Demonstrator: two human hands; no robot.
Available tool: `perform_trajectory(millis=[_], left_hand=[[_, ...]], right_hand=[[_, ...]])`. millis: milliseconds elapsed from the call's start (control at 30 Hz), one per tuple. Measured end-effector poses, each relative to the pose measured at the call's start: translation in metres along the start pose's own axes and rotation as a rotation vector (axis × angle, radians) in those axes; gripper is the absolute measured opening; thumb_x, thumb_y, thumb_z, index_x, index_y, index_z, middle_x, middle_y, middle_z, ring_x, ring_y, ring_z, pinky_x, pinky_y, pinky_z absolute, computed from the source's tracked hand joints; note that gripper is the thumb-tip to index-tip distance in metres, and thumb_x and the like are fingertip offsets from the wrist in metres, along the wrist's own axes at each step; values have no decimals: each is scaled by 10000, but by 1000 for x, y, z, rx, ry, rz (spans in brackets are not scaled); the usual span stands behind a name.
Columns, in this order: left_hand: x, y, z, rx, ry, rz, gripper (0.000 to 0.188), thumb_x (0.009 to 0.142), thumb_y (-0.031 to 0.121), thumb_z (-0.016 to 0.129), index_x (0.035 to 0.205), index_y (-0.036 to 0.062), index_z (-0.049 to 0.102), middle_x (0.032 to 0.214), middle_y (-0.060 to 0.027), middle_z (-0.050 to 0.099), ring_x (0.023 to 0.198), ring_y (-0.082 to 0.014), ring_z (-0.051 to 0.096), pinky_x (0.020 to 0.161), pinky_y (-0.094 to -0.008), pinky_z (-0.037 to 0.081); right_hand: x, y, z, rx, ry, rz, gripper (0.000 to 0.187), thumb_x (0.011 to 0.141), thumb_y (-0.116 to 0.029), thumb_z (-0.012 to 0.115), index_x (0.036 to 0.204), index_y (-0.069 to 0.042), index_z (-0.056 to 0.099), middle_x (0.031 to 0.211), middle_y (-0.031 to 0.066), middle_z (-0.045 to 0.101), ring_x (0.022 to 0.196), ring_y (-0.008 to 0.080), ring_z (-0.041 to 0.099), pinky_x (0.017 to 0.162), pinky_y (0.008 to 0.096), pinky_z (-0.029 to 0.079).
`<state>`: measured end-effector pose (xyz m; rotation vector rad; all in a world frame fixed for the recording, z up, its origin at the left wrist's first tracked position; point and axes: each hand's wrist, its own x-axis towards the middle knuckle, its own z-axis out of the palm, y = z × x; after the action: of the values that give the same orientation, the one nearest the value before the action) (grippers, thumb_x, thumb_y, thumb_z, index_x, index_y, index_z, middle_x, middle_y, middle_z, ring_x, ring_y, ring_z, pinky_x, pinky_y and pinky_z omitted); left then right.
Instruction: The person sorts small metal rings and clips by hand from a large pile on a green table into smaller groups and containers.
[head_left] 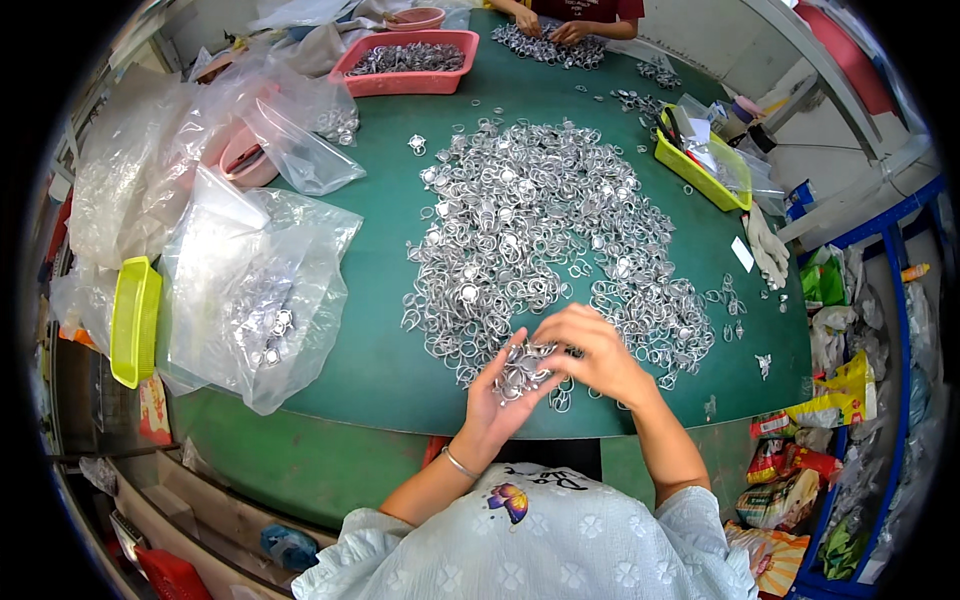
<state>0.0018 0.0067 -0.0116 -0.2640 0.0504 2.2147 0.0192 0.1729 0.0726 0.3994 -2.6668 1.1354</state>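
My left hand [490, 398] is cupped around a handful of small silvery metal rings [522, 372] at the near edge of a big pile. Over the same handful curls my right hand [590, 350], its thumb and fingers closing on the rings; its fingertips are slightly blurred. The large pile of rings [520, 220] spreads over the middle of the green table [375, 300]. Some pieces in it show round, flat heads. Single rings lie below my right hand at the pile's front edge.
Clear plastic bags [255, 300] and a yellow-green basket [135, 320] lie at left. A pink tray [405, 85] of metal parts stands at the back. Across the table, another person's hands [555, 28] touch a smaller pile. At right are a yellow basket [705, 170] and a glove [768, 250].
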Motion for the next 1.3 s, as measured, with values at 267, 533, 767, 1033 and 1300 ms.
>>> perform_trajectory(millis=[267,533,767,1033,1300], left_hand=[[2,-1,5,-139,-63,-71,264,911,209,523,1135,76,564,1249,-186,501,1164,-358,480,915,-498,481],[-2,11,-7,11,4,-17,319,870,207,575,1177,117,567,1244,-157,509,1155,-343,479,900,-490,494],[20,16,-1,-5,-91,-73,435,851,220,591,1260,115,490,1323,-169,461,1171,-364,482,948,-506,454],[27,18,-4,5,-190,-128,407,828,234,615,1213,125,543,1311,-159,464,1153,-368,469,864,-493,509],[-1,57,5,-100,-252,40,453,838,225,609,1236,42,491,1231,-132,491,1119,-316,480,834,-455,541]], right_hand=[[64,73,45,-360,329,13,105,776,-115,654,847,-38,649,950,58,628,929,269,536,869,365,390],[47,46,11,425,129,484,98,810,-126,659,839,-39,624,906,44,640,940,215,558,854,360,411],[39,45,-4,444,61,352,176,823,-161,658,947,-37,646,955,74,628,933,202,571,820,321,435],[87,155,6,-460,417,261,184,762,-84,655,922,1,620,867,142,616,891,332,542,839,420,413],[28,101,13,232,316,483,114,831,-76,629,837,17,563,823,103,636,744,186,621,634,296,473]])
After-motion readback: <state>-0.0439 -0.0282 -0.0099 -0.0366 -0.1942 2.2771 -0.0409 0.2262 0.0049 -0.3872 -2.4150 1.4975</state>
